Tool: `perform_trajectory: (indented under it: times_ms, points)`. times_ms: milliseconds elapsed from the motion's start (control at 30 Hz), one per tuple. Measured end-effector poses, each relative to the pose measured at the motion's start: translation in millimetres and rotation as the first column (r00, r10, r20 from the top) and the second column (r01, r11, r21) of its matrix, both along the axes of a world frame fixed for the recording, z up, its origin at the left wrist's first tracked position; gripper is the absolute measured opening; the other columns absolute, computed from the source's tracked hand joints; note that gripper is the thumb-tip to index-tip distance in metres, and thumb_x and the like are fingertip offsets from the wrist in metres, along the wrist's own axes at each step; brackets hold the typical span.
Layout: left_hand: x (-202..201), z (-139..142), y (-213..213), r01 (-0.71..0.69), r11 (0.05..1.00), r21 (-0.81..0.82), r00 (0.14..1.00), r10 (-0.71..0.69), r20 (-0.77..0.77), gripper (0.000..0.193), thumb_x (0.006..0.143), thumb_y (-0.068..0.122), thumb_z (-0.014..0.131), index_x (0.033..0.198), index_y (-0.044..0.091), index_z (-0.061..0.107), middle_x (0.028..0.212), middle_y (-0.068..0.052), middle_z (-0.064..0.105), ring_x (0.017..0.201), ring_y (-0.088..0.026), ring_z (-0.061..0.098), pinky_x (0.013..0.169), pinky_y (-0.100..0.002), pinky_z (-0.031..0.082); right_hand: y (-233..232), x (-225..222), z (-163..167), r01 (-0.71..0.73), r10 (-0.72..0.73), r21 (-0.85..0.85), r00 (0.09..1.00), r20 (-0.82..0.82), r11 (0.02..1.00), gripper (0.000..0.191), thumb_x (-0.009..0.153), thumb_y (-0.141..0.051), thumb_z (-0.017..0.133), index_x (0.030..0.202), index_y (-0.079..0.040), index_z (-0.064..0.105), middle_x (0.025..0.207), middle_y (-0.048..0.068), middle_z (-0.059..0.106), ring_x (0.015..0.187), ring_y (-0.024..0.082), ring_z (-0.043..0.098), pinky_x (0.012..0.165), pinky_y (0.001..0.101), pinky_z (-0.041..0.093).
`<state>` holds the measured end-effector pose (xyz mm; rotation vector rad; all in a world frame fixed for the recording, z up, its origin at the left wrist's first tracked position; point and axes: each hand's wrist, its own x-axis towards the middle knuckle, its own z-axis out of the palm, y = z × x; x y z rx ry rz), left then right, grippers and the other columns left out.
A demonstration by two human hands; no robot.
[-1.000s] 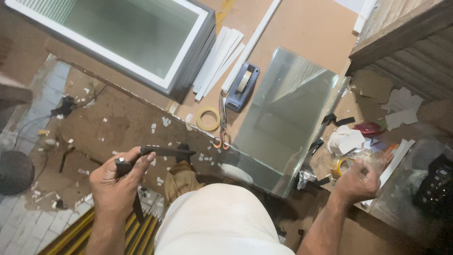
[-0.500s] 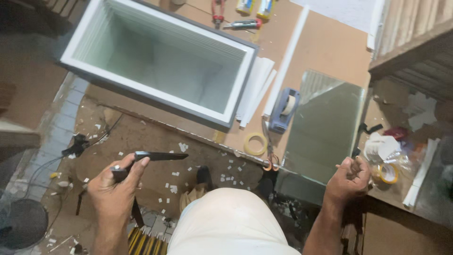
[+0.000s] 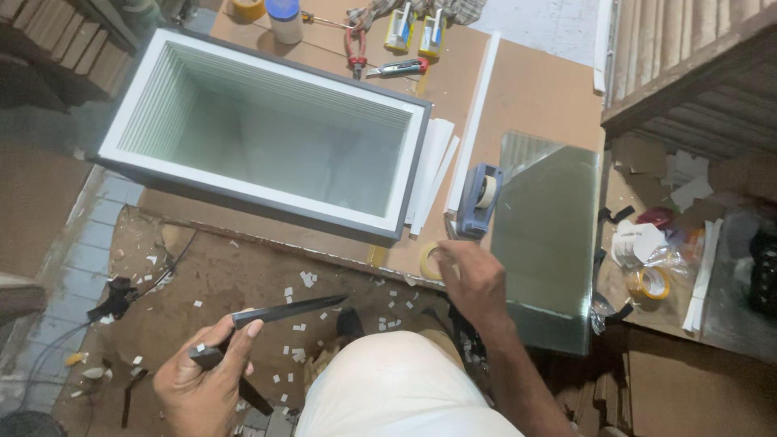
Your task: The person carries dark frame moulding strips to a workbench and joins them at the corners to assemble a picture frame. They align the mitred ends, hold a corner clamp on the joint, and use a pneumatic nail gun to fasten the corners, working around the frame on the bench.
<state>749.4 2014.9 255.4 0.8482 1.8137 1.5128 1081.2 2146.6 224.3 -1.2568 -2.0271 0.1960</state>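
Observation:
My left hand [image 3: 202, 376] grips the handle end of a long, thin black strip [image 3: 287, 310] that points right over the littered brown floor. My right hand [image 3: 473, 279] reaches forward, and its curled fingertips sit on a yellowish tape roll [image 3: 427, 260] lying on the cardboard sheet. I cannot tell whether they grip the roll. A blue tape dispenser [image 3: 477, 198] stands just beyond that hand. To its right lies a flat glass pane [image 3: 546, 235]. A rectangular glass tank [image 3: 267, 137] with a white rim and dark frame sits at the upper left.
White strips [image 3: 433, 174] lie beside the tank. Pliers [image 3: 354, 47], a cutter, a white jar [image 3: 285, 20] and glue tubes sit at the far edge. Another tape roll [image 3: 650, 283], plastic and paper scraps lie right. Wooden slats [image 3: 688, 57] rise at the upper right. White scraps litter the floor.
My right hand left the pane's right-hand edge and swung left onto the tape roll. The left hand keeps hold of the black strip. The view has tilted toward the tank.

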Motion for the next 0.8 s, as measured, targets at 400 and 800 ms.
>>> perform_trajectory:
  times_ms: [400,800]
  points:
    - [18,31,-31,-0.275,0.954,-0.121,0.938,0.238,-0.252,0.025,0.09,0.0,0.083,0.112,-0.008,0.074,0.092,-0.011,0.074,0.067,-0.009,0.06,0.058,-0.023,0.048,27,-69,3,-0.499,0.479,-0.19,0.866,-0.145,0.845,0.022,0.087,-0.005,0.08,0.107,-0.003,0.071,0.101,0.012,0.076,0.091,0.027,0.075,0.078,0.0359,0.06]
    - [-167,-11,-89,-0.392,0.92,0.031,0.919,0.392,-0.025,0.02,0.085,0.008,0.084,0.104,0.008,0.08,0.089,-0.002,0.078,0.056,-0.003,0.06,0.048,-0.02,0.048,-5,-389,-4,-0.949,0.955,-0.279,0.207,-0.21,0.145,0.058,0.086,-0.016,0.08,0.136,0.002,0.057,0.129,0.019,0.068,0.116,0.036,0.066,0.098,0.0458,0.051]
